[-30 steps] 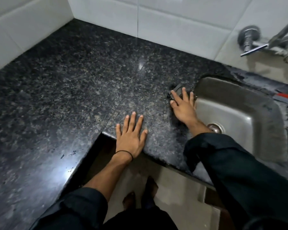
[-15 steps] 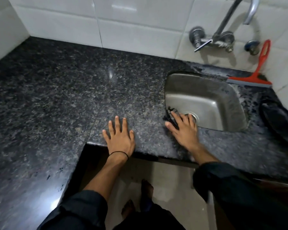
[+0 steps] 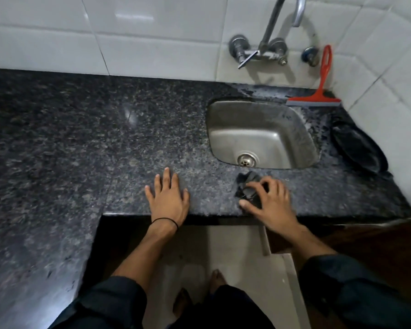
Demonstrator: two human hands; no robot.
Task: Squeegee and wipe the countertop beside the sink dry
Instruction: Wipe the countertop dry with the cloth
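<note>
The black speckled granite countertop [image 3: 86,143] runs left of a steel sink [image 3: 294,138]. My right hand [image 3: 268,205] presses a small dark cloth [image 3: 246,180] onto the strip of counter in front of the sink, fingers curled over it. My left hand [image 3: 167,198] lies flat and spread on the counter near the front edge, holding nothing. A red squeegee [image 3: 318,96] leans against the tiled wall behind the sink's right corner, far from both hands.
A wall tap [image 3: 268,43] hangs above the sink. A dark plate-like object [image 3: 358,148] lies on the counter right of the sink. Wet patches show behind the sink. The counter edge has a cut-out where my bare feet [image 3: 199,298] stand.
My right hand has dragged the cloth from the sink's left rim down to the counter strip in front of the sink. The view has swung right. My left hand stays flat.
</note>
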